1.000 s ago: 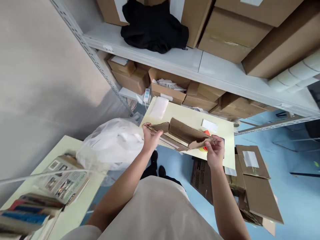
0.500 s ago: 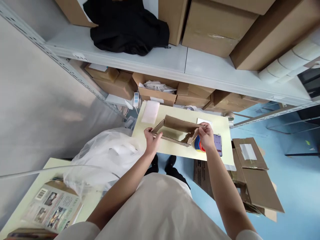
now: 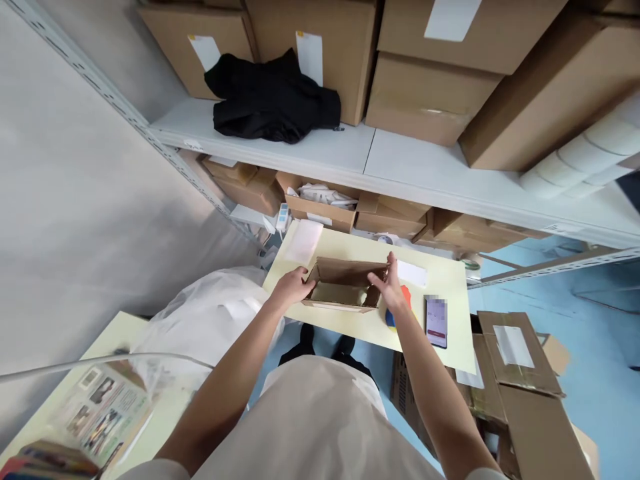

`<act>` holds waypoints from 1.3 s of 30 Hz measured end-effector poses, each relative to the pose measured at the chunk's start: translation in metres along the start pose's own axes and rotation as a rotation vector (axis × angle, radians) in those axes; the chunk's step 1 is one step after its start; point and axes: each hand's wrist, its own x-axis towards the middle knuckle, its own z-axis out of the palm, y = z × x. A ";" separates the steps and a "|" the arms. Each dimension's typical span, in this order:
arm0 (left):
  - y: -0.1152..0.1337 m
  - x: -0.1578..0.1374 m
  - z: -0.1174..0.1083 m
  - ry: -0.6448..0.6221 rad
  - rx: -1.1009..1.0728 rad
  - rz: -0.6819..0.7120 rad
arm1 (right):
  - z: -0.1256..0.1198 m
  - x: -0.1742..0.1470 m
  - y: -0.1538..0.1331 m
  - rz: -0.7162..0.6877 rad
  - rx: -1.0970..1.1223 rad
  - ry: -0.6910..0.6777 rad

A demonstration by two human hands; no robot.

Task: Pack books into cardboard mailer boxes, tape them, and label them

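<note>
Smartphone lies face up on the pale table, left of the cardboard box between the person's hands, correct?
Not left: the head view shows the smartphone to the right of the cardboard box between the left hand and right hand, face up on the pale table.

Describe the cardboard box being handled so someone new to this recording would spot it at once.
Start at the grey shelving, then drop to the pale yellow table before it. There, between the left hand and right hand, is an open-topped brown cardboard box. Unlike the shelved cartons, it has a hand at each end.
</note>
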 end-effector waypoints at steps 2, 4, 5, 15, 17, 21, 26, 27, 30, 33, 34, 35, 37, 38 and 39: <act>0.004 0.004 0.001 -0.007 0.122 0.037 | -0.002 -0.014 0.001 0.050 -0.110 0.030; 0.006 0.008 0.004 0.020 0.188 0.078 | -0.005 -0.029 0.005 0.113 -0.153 0.079; 0.007 0.009 0.007 0.034 0.201 0.092 | -0.007 -0.037 0.008 0.133 -0.152 0.091; -0.020 0.025 0.000 -0.069 -0.134 0.454 | -0.021 -0.062 0.004 -0.085 -0.414 -0.148; -0.034 0.027 -0.005 -0.152 -0.133 0.547 | -0.029 -0.064 0.006 -0.144 -0.496 -0.262; -0.052 0.028 -0.007 -0.201 0.023 0.618 | -0.037 -0.067 0.013 -0.154 -0.602 -0.391; -0.053 0.029 0.008 -0.096 -0.114 0.649 | -0.029 -0.061 0.020 -0.088 -0.475 -0.329; -0.053 0.029 0.013 -0.075 -0.169 0.641 | -0.026 -0.059 0.022 -0.080 -0.432 -0.295; -0.056 0.029 0.030 0.008 -0.314 0.585 | -0.015 -0.057 0.029 -0.038 -0.328 -0.124; -0.061 0.032 0.045 0.066 -0.414 0.517 | -0.011 -0.052 0.031 0.002 -0.269 -0.018; -0.061 0.035 0.047 0.073 -0.425 0.507 | -0.012 -0.049 0.030 -0.005 -0.271 -0.014; -0.061 0.038 0.048 0.081 -0.420 0.508 | -0.015 -0.044 0.028 -0.024 -0.283 -0.027; -0.058 0.045 0.045 0.107 -0.381 0.532 | -0.021 -0.034 0.022 -0.077 -0.320 -0.091; -0.056 0.049 0.041 0.125 -0.360 0.550 | -0.025 -0.028 0.018 -0.098 -0.341 -0.131; -0.052 0.052 0.037 0.136 -0.342 0.571 | -0.027 -0.024 0.016 -0.110 -0.362 -0.169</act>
